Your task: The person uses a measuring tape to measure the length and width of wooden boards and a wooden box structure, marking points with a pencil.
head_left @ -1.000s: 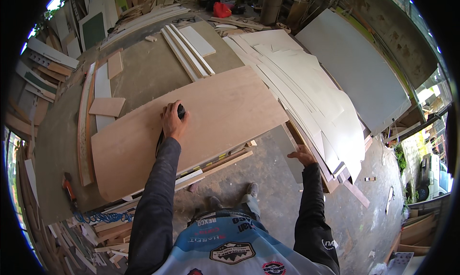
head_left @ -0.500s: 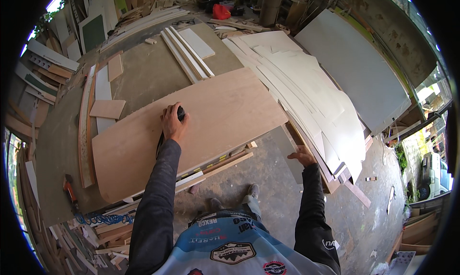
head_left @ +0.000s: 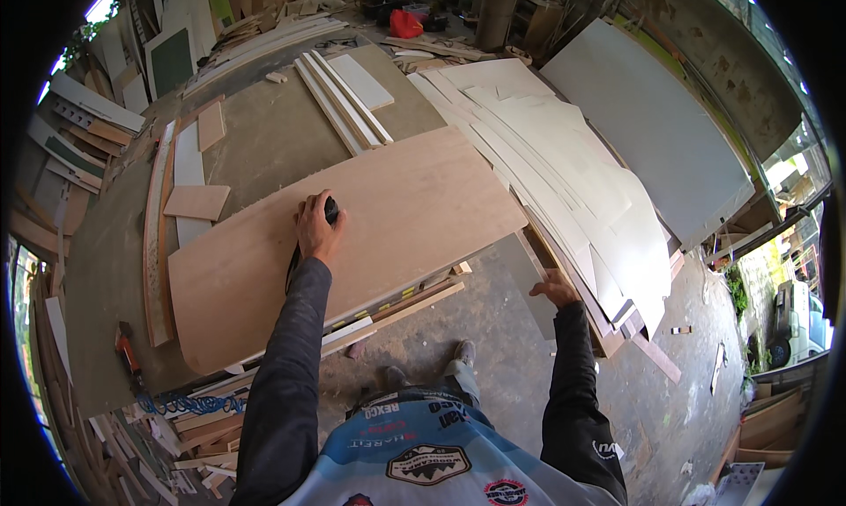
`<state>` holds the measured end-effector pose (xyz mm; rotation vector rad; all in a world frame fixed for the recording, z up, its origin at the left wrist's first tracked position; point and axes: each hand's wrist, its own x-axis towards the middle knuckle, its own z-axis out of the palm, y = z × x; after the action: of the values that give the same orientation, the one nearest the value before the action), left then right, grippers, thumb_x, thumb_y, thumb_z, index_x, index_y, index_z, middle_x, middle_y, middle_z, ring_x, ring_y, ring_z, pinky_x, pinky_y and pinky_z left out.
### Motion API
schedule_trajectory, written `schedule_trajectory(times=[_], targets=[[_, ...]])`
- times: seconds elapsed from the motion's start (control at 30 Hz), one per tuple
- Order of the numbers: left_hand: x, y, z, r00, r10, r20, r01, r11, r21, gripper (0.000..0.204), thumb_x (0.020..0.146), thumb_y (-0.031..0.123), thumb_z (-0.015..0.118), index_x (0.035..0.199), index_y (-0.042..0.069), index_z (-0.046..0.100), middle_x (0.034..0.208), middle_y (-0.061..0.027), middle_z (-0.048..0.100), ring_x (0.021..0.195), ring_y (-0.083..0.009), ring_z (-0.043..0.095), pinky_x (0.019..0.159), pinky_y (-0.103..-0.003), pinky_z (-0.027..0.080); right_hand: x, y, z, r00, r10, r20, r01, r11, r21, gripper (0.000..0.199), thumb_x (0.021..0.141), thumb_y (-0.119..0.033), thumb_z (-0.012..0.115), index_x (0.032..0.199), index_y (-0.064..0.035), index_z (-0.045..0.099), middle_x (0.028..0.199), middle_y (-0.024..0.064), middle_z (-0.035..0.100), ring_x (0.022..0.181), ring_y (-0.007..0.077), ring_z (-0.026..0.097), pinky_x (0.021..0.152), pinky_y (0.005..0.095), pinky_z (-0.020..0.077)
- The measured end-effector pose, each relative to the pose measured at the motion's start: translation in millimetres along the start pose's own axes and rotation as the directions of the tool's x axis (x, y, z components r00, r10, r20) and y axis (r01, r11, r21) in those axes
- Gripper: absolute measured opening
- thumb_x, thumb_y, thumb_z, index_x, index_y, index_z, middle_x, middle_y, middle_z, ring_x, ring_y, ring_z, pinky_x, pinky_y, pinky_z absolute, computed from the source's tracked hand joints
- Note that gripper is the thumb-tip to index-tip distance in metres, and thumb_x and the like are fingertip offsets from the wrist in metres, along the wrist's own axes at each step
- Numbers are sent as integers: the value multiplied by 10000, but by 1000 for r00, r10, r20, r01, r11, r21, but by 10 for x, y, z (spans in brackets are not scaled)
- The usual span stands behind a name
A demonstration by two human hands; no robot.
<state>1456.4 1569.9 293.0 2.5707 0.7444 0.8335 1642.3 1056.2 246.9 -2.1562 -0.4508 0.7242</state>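
A broad, pale brown wooden board [head_left: 414, 202] lies at a slant across the near part of the work table. On its left half rests my left hand [head_left: 317, 231], its fingers curled around a rounded black object [head_left: 331, 210]. Most of that object is hidden under the palm, and a dark cord or strap runs down beside the wrist. My right hand [head_left: 557, 288] is lower at the right, between the board and a stack of white sheets [head_left: 564, 180]. Its thumb lies over a thin grey sheet [head_left: 529, 281], and its fingers are bent at the sheet's edge, partly hidden.
White-edged strips [head_left: 339, 101] and small wood pieces [head_left: 198, 201] lie on the table [head_left: 264, 136] beyond the board. An orange-handled tool [head_left: 128, 352] with a blue coiled hose [head_left: 189, 404] is at the near left. A large grey panel [head_left: 648, 127] leans at the right.
The view has shifted very slightly. Both hands stay where they were on the board and the grey sheet.
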Motion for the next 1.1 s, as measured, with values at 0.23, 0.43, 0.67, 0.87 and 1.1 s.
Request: schedule_trajectory(times=[0.23, 0.43, 0.67, 0.87, 1.1], targets=[[-5, 19, -14, 1000, 16, 3, -16, 1000, -20, 506, 828, 228, 748, 1295, 137, 577, 1228, -106, 611, 1182, -322, 541, 1007, -495, 419, 17, 50, -5, 1000, -19, -1, 19, 1000, 1, 220, 661, -97, 748, 843, 19, 708, 750, 53, 693, 696, 175, 635, 662, 315, 506], [-10, 19, -4, 1000, 16, 4, -15, 999, -32, 513, 827, 234, 746, 1301, 135, 577, 1239, -110, 609, 1188, -326, 539, 1015, -500, 413, -42, 34, -5, 999, -16, 42, 12, 997, 79, 291, 761, -219, 765, 943, 2, 709, 871, 55, 709, 808, 169, 637, 744, 301, 497], [-68, -127, -88, 995, 96, -17, -97, 982, -164, 521, 847, 201, 733, 1334, 123, 564, 1240, -114, 593, 1184, -331, 528, 1013, -505, 410, -415, 274, 86, 987, 102, 122, -159, 661, 733, 652, 985, -551, 537, 1405, -53, 542, 1217, 97, 674, 1068, 187, 634, 901, 319, 505], [-606, 46, -427, 960, 274, 64, -261, 951, -165, 384, 901, 237, 707, 1263, 129, 642, 1216, -135, 567, 1148, -341, 519, 988, -489, 411, -464, 552, 305, 926, 141, 350, -377, 390, 840, 633, 1029, -571, 417, 1478, -126, 445, 1160, 201, 686, 838, 246, 703, 712, 397, 591], [-1034, 473, -779, 772, 567, 290, -527, 824, -209, 545, 765, 432, 825, 1210, 166, 657, 1179, -104, 489, 1100, -315, 506, 880, -481, 428, -412, 893, 702, 911, 82, 405, -401, 410, 819, 725, 967, -715, 395, 1366, -127, 538, 829, 147, 674, 544, 190, 598, 498, 315, 491]])
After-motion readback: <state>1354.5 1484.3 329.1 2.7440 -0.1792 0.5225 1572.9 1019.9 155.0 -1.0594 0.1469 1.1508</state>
